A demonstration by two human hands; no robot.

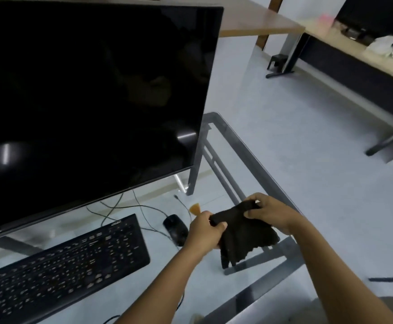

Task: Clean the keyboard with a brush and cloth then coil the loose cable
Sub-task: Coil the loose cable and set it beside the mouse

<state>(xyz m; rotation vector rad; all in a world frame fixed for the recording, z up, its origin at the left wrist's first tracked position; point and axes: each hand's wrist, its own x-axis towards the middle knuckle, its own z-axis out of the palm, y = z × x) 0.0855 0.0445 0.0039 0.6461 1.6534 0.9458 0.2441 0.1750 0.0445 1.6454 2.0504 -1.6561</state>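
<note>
A black keyboard (pixel 60 265) lies on the glass desk (pixel 256 160) at the lower left. A dark cloth (pixel 244 232) hangs between both hands above the desk's right part. My left hand (pixel 204 230) grips its left edge, and my right hand (pixel 272 211) pinches its upper right edge. Behind my left hand the tan bristles of a brush (pixel 195 208) show; the rest of the brush is hidden. Thin loose cables (pixel 130 206) run across the glass between the keyboard and the monitor.
A large dark monitor (pixel 92 90) fills the upper left. A black mouse (pixel 175 226) sits right of the keyboard, close to my left hand. The desk's metal frame shows through the glass. Other desks stand at the back right across a pale floor.
</note>
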